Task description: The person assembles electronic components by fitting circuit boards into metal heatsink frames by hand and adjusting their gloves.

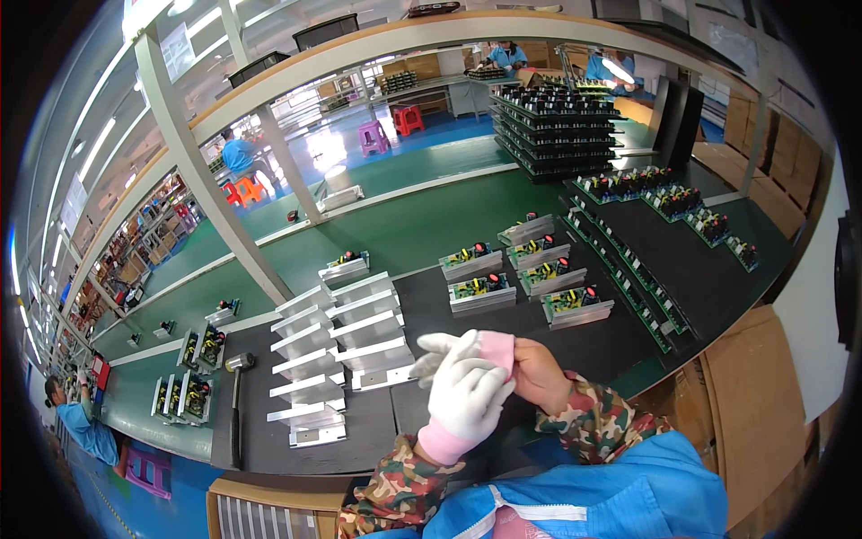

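My left hand, in a white knit glove with a pink cuff, is closed around a second white glove in front of my chest. That glove's pink cuff lies over the front of my bare right hand, whose fingers are hidden by it. Just beyond my hands, on the black mat, silver metal heat sinks stand in two columns. Farther right are circuit boards fixed to heat sinks, in two short columns.
A black-handled mallet lies left of the heat sinks. Finished-looking boards stand at far left. Rows of circuit boards and a stack of loaded trays are to the right. A metal post rises beyond. Co-workers sit farther off.
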Demonstrator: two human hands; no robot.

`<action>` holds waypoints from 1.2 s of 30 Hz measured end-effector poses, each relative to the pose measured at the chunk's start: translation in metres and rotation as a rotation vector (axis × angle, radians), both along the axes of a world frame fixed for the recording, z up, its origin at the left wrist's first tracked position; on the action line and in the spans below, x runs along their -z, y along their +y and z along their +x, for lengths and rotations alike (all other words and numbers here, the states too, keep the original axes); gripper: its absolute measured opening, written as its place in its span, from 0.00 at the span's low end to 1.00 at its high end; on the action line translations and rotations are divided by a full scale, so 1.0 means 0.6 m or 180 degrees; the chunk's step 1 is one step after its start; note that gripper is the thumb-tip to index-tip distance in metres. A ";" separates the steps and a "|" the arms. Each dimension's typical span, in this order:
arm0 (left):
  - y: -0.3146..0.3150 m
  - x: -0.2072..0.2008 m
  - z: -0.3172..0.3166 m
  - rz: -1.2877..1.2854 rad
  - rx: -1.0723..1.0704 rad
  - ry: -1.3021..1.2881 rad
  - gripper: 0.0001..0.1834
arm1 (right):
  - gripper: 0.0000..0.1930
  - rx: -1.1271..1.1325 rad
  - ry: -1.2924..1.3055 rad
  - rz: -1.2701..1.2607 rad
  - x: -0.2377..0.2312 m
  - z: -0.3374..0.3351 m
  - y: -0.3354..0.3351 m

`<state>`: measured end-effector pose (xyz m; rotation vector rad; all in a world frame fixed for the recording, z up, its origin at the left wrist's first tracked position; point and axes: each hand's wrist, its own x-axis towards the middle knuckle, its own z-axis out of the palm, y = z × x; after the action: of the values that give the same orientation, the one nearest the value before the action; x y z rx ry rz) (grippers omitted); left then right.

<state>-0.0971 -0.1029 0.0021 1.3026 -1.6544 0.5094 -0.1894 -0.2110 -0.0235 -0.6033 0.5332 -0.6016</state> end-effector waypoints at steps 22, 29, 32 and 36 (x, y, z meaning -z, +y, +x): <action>-0.014 -0.021 0.006 -0.0044 0.0045 0.0004 0.07 | 0.27 -0.1167 -0.0645 -0.1044 -0.039 0.129 -0.059; -0.020 -0.020 0.000 -0.0155 0.0053 0.0146 0.07 | 0.26 -0.0200 -0.0058 -0.0923 -0.044 0.171 -0.052; -0.022 -0.015 0.005 -0.0289 0.0000 0.0113 0.07 | 0.22 0.0149 -0.0028 -0.1461 -0.051 0.200 -0.061; -0.020 -0.011 0.019 -0.0405 -0.0084 0.0191 0.08 | 0.18 0.0444 0.0200 -0.3068 -0.075 0.209 -0.079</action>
<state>-0.0855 -0.1149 0.0085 1.2361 -1.5323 0.5766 -0.0642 -0.2585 0.0214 -1.5051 0.3184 -0.9753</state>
